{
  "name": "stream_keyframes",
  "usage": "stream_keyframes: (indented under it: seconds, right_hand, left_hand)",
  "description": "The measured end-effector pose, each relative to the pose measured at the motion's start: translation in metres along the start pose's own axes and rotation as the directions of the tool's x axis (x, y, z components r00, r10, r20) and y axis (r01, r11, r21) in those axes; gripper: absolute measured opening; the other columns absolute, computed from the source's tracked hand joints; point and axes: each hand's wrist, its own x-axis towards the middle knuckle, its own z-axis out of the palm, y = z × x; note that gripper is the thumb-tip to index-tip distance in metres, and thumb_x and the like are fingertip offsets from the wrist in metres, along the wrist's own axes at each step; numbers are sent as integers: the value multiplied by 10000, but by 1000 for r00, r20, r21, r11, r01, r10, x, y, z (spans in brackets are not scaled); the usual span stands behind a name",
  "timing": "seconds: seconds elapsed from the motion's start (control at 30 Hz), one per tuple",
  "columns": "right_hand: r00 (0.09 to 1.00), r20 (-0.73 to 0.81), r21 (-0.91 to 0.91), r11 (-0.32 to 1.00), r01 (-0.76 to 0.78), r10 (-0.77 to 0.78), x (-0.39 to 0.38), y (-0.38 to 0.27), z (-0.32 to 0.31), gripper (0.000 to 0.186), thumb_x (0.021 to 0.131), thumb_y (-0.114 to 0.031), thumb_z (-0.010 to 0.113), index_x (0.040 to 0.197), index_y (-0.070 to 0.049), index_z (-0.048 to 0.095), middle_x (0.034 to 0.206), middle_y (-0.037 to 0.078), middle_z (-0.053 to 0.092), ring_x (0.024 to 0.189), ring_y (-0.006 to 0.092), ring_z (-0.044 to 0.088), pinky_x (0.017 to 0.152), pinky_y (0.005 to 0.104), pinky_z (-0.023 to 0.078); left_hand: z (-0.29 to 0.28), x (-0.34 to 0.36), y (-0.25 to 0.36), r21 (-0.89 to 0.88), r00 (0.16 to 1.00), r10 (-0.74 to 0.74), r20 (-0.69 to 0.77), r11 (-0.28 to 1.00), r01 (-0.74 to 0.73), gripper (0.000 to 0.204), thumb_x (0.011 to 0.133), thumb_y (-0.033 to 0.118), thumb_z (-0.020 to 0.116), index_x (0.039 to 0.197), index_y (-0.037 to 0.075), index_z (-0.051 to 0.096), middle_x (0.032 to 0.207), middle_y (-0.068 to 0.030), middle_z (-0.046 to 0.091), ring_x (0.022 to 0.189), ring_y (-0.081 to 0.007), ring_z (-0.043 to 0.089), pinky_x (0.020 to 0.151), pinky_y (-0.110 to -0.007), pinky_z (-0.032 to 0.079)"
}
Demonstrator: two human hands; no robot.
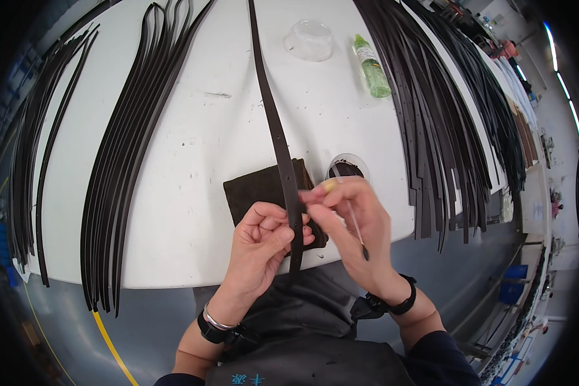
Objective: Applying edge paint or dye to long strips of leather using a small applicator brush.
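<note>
A long dark strap (278,138) with small holes runs from the far edge of the table toward me. Its near end hangs past the table's front edge, and my left hand (260,248) is closed round it there, thumb in front. Close to the strap's right edge are the fingertips of my right hand (367,225), slightly blurred. A thin pale stick (354,220) with a dark tip is held in that hand, slanting across the palm. Under the strap lies a dark, square folded cloth or pad (248,193). Behind my right hand stands a clear cup (365,165) with dark contents.
Bundles of dark straps hang over the white table (193,141): one bundle (125,128) on the left, another (424,128) on the right. A green bottle (372,71) lies near a clear plastic tub (309,40) at the back. Blue bins (513,284) stand beyond the right side.
</note>
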Motion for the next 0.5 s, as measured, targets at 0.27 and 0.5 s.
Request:
stream_keyframes:
  seconds: [0.27,0.5]
  right_hand:
    - [988,5,200,968,-151,153,50,12,2,176,839,-15,662,853,15,489,803,53,562,707,88,570,639,225,463]
    - [997,26,6,997,-75,74,48,0,-10,200,943,-94,550,1084,46,531,871,70,624,719,101,595,670,224,467]
  left_hand:
    - [3,-3,6,69,997,-83,7,994,82,175,911,-6,545,1083,5,516,1081,-171,637,941,-254,665,862,-366,554]
    - [-1,-2,5,43,997,-77,24,996,76,227,911,-8,541,1136,2,519,1108,-174,625,950,-251,657,867,-386,552]
